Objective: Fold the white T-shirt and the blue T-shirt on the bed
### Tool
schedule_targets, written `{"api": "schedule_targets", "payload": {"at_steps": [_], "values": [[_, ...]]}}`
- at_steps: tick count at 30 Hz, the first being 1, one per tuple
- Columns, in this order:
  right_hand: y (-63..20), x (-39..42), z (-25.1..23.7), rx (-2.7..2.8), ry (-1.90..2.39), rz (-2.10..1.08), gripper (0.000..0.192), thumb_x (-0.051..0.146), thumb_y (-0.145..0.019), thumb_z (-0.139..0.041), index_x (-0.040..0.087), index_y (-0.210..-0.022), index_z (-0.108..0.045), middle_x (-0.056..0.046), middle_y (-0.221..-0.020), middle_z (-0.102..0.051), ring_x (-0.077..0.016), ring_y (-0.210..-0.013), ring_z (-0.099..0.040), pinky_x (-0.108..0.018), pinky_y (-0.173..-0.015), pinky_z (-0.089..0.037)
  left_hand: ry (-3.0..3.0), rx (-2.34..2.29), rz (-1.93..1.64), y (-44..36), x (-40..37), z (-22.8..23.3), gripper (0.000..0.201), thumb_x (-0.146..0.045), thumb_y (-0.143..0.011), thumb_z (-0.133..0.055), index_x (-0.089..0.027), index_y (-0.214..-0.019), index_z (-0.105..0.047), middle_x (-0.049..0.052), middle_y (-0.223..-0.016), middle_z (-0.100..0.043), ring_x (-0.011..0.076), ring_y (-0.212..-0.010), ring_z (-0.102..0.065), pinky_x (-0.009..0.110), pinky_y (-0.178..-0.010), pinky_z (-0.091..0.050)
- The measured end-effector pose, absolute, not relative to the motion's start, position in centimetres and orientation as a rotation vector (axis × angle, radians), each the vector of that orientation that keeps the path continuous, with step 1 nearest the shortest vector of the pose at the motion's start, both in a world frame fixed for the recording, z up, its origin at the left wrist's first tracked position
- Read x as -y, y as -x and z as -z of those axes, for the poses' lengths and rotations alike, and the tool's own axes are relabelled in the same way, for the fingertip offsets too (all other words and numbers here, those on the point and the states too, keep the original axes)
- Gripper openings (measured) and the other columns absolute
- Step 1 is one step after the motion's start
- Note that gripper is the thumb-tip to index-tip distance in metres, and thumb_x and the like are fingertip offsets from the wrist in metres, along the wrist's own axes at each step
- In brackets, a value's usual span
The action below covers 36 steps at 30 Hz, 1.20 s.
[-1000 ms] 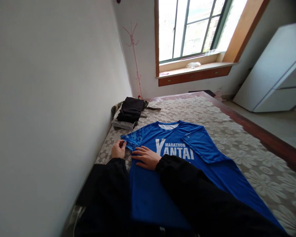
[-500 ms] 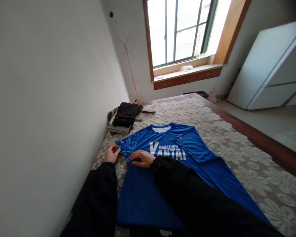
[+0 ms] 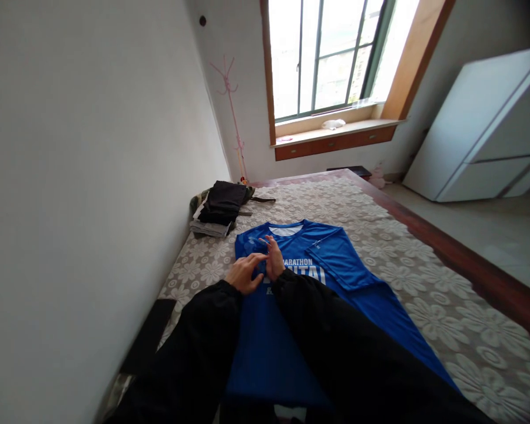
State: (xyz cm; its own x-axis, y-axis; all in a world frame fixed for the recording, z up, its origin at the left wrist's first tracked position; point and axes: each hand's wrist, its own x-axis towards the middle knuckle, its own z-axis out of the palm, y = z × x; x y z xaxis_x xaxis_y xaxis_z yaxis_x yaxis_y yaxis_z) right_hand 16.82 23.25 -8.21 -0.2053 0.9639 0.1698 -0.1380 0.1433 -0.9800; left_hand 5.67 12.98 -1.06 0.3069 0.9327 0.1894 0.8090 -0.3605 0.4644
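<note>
Both black-sleeved arms reach forward over the bed (image 3: pixel 424 277). The left hand (image 3: pixel 244 273) pinches the folded-in sleeve of the blue polyester marathon T-shirt (image 3: pixel 291 306), which lies flat on the floral cream bedspread; the right hand (image 3: pixel 274 259), fingers spread, presses the fold down, apparently so it holds. Beyond, a folded pile of dark clothes (image 3: pixel 218 207) sits by the white wall (image 3: pixel 92 176).

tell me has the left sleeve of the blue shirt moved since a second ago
Yes. The left sleeve now lies folded inward over the blue shirt, farther from the clothes pile.
</note>
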Motion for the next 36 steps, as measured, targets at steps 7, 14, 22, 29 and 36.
{"api": "schedule_targets", "payload": {"at_steps": [7, 14, 22, 29, 36], "values": [[-17.0, -21.8, 8.1, 1.492, 1.008, -0.959, 0.076, 0.025, -0.081, -0.050, 0.026, -0.155, -0.033, -0.009, -0.149, -0.050, -0.0254, -0.141, -0.043, -0.045, -0.117, -0.038, -2.123, -1.905, -0.707, -1.6, -12.9, 2.4, 0.033, -0.013, -0.077, -0.056, -0.023, -0.107, -0.067, 0.005, -0.112, -0.072, 0.0216, -0.103, -0.068, 0.036, -0.096, -0.053], [-17.6, -19.6, 6.3, 1.994, 1.162, -0.419, 0.049, 0.018, -0.083, -0.054, 0.026, -0.131, -0.063, -0.005, -0.162, -0.035, -0.0301, -0.151, -0.025, -0.052, -0.121, -0.028, -2.161, -1.975, -0.677, 1.8, -18.4, 3.3, 0.042, -0.010, -0.086, -0.046, -0.018, -0.122, -0.066, 0.010, -0.128, -0.068, 0.0229, -0.121, -0.061, 0.039, -0.110, -0.047], [-17.3, -17.5, 6.3, 2.579, 0.989, -0.388, 0.071, 0.058, -0.099, -0.042, 0.019, -0.159, -0.037, -0.012, -0.169, -0.023, -0.0381, -0.155, -0.015, -0.058, -0.123, -0.015, -2.364, -1.848, -0.475, 3.0, -25.2, 3.9, 0.050, -0.002, -0.080, -0.046, -0.018, -0.121, -0.070, 0.007, -0.130, -0.069, 0.0199, -0.124, -0.058, 0.035, -0.114, -0.044], [-17.8, -17.3, 6.0, 2.607, 1.198, -0.496, 0.086, 0.076, -0.095, -0.029, 0.021, -0.161, -0.033, -0.012, -0.170, -0.017, -0.0424, -0.155, -0.004, -0.061, -0.123, -0.004, -2.423, -1.915, -0.320, 2.4, -26.7, 4.0, 0.041, -0.009, -0.087, -0.048, -0.019, -0.121, -0.070, 0.011, -0.127, -0.068, 0.0256, -0.121, -0.057, 0.039, -0.108, -0.045], [-18.2, -17.6, 5.7, 2.614, 1.301, -0.566, 0.093, 0.080, -0.091, -0.029, 0.020, -0.163, -0.028, -0.011, -0.171, -0.011, -0.0436, -0.155, 0.001, -0.062, -0.123, 0.001, -2.330, -2.060, -0.309, 1.1, -27.5, 3.8, 0.028, -0.014, -0.087, -0.054, -0.018, -0.111, -0.069, 0.014, -0.119, -0.067, 0.0260, -0.114, -0.058, 0.037, -0.104, -0.046]]}}
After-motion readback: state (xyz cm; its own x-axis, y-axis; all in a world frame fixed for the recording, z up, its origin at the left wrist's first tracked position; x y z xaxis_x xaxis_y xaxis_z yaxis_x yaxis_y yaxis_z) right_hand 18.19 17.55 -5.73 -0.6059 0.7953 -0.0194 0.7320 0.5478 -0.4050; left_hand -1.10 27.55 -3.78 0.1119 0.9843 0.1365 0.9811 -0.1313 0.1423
